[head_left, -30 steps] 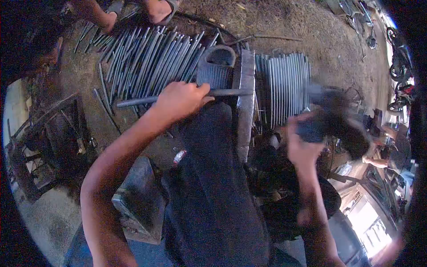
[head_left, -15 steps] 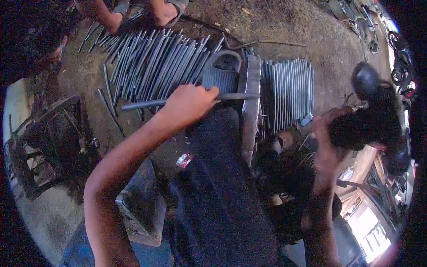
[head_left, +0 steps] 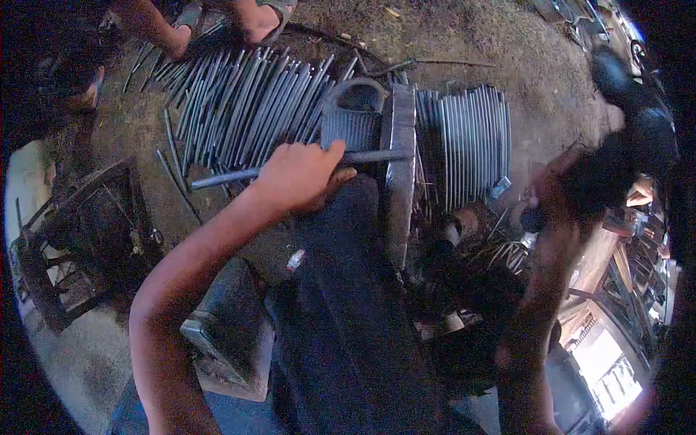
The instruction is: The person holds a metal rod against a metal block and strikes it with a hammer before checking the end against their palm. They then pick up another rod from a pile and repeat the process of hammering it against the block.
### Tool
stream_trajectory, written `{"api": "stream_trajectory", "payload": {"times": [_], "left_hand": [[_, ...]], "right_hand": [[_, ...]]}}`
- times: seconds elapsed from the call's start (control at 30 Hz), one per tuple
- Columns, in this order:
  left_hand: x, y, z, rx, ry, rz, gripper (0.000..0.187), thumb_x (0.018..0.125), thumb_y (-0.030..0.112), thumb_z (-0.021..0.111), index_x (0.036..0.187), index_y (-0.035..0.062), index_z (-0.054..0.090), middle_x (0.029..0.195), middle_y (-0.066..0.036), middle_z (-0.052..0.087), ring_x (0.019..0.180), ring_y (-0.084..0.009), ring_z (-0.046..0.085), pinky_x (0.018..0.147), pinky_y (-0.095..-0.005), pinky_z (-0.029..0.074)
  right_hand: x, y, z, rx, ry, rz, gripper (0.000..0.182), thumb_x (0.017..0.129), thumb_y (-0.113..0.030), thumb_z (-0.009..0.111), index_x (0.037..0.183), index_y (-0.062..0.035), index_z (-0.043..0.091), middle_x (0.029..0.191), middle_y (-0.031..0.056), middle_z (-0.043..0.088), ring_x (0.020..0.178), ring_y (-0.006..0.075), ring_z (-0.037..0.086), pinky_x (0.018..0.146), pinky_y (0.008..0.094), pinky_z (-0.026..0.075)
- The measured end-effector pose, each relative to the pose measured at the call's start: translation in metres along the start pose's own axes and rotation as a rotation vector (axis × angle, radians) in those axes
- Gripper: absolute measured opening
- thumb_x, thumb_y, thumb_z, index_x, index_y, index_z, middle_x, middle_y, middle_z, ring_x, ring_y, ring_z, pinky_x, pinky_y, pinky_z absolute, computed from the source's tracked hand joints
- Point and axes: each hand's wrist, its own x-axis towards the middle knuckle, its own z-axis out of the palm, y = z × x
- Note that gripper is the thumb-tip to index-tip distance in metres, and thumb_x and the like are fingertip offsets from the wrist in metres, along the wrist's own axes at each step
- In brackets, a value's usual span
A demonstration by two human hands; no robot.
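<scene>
My left hand (head_left: pixel 301 174) is closed around a grey metal rod (head_left: pixel 225 177). The rod lies roughly level, its right end resting at the upright metal block (head_left: pixel 400 156). A ribbed grey sandal (head_left: pixel 351 119) is just beyond that hand. My right hand (head_left: pixel 551 192) is raised on the right and smeared by motion. Its fingers look curled against a dark, blurred object with rounded ends (head_left: pixel 616 80), whose kind I cannot make out. Dark cloth (head_left: pixel 341 290) covers my leg below the rod.
Many loose rods (head_left: pixel 246 109) lie spread on the dirt floor, with a neater row of rods (head_left: pixel 475 145) right of the block. Another person's feet (head_left: pixel 257 25) are at the top left. A dark metal frame (head_left: pixel 87 232) stands left; a box-like block (head_left: pixel 228 326) sits below my left forearm.
My right hand and the dark object have moved up and to the right. My left hand still grips the rod, its index finger now lifted and thumb apart. The view has shifted slightly.
</scene>
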Motion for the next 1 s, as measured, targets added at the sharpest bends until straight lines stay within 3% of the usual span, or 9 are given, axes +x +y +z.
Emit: {"api": "stream_trajectory", "payload": {"times": [0.23,0.27,0.4,0.5,0.6,0.7,0.77,0.83,1.0], "left_hand": [[0.004,-0.001,-0.002,-0.105,-0.051,-0.028,0.033,0.093,0.039,0.05,0.095,0.0066,0.055,0.072,-0.021,0.064,0.069,-0.0402,0.065,0.061,-0.0521,0.051],[0.002,-0.003,-0.001,-0.106,-0.048,-0.03,0.033,0.093,0.039,0.05,0.095,0.0066,0.055,0.072,-0.021,0.064,0.069,-0.0402,0.065,0.061,-0.0521,0.051],[0.007,-0.005,-0.004,-0.098,-0.036,0.044,0.027,0.09,0.031,0.055,0.096,0.0048,0.058,0.073,-0.022,0.064,0.072,-0.0409,0.065,0.063,-0.0529,0.051],[0.01,-0.001,-0.012,-0.101,-0.043,0.039,0.023,0.089,0.026,0.056,0.096,0.0045,0.058,0.074,-0.021,0.065,0.073,-0.0398,0.066,0.064,-0.0523,0.052],[0.01,-0.002,-0.005,-0.082,-0.058,0.024,0.021,0.089,0.024,0.056,0.098,0.0053,0.058,0.075,-0.02,0.065,0.073,-0.0383,0.067,0.064,-0.0513,0.053],[0.013,-0.003,0.002,-0.035,-0.059,0.025,0.021,0.089,0.024,0.055,0.099,0.006,0.057,0.075,-0.019,0.066,0.072,-0.0378,0.067,0.063,-0.0502,0.053],[0.012,-0.005,0.003,-0.012,-0.04,0.021,0.021,0.088,0.024,0.055,0.1,0.0062,0.057,0.075,-0.019,0.066,0.072,-0.0378,0.067,0.063,-0.0496,0.053],[0.013,-0.008,0.002,0.004,-0.074,0.059,0.021,0.088,0.024,0.055,0.1,0.0065,0.056,0.073,-0.018,0.066,0.069,-0.0376,0.067,0.061,-0.0488,0.054],[0.013,-0.004,0.0,0.011,0.01,0.048,0.028,0.092,0.034,0.051,0.098,0.0076,0.057,0.069,-0.016,0.065,0.065,-0.0372,0.066,0.059,-0.0491,0.052]], "right_hand": [[-0.057,0.1,0.062,-0.514,0.022,-0.333,0.033,0.07,-0.008,0.069,0.102,0.0001,0.061,0.091,0.0168,0.066,0.094,0.0291,0.064,0.09,0.0371,0.045],[-0.05,0.102,0.069,-0.565,-0.363,0.053,0.038,0.066,-0.009,0.072,0.099,0.0038,0.061,0.089,0.0222,0.067,0.089,0.0347,0.066,0.085,0.0399,0.049],[-0.033,0.07,0.05,-0.581,-0.293,-0.015,0.033,0.065,-0.017,0.075,0.086,0.0013,0.058,0.08,0.0235,0.065,0.078,0.0449,0.063,0.071,0.0455,0.051],[-0.026,0.016,0.021,-0.532,-0.137,-0.057,0.045,0.064,-0.018,0.074,0.103,-0.0004,0.061,0.094,0.0166,0.067,0.09,0.0359,0.063,0.086,0.0449,0.047],[-0.012,0.006,-0.014,-0.495,0.109,-0.182,0.041,0.073,0.002,0.073,0.11,-0.005,0.057,0.089,0.0056,0.064,0.074,0.0149,0.061,0.06,0.0242,0.05],[-0.016,-0.008,-0.013,0.574,0.028,-0.304,0.027,0.079,0.007,0.064,0.102,-0.0063,0.058,0.081,0.0047,0.061,0.064,0.0122,0.054,0.056,0.0251,0.046],[-0.04,0.01,0.023,0.24,0.084,-0.017,0.03,0.077,-0.008,0.073,0.102,-0.0036,0.058,0.082,0.0062,0.062,0.067,0.0176,0.056,0.065,0.0322,0.049],[-0.051,0.104,0.044,-0.783,-0.009,-0.501,0.049,0.066,-0.022,0.082,0.103,0.0016,0.06,0.085,0.0099,0.065,0.074,0.0274,0.06,0.076,0.0381,0.049],[-0.005,0.048,0.028,-0.804,-0.342,0.086,0.049,0.066,-0.021,0.079,0.103,0.0039,0.06,0.091,0.0219,0.066,0.086,0.0312,0.064,0.077,0.0417,0.051]]}}
